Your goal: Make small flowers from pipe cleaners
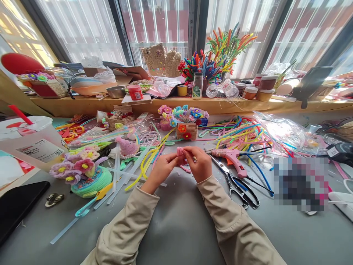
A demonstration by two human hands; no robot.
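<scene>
My left hand (162,170) and my right hand (200,164) meet over the grey table (176,224), both in beige sleeves. Their fingertips pinch a small pink fuzzy pipe-cleaner piece (180,151) between them. More of the pink pipe cleaner trails down under my right hand. Black-handled scissors (234,182) lie just right of my right hand, and a pink glue gun (231,159) lies beyond them.
A basket of pipe-cleaner flowers (186,125) stands behind my hands. Loose coloured pipe cleaners (242,132) spread to the right. A green coil with flowers (85,176), a plastic cup (30,141) and a black phone (19,206) sit on the left. A cluttered wooden sill (176,105) runs along the window.
</scene>
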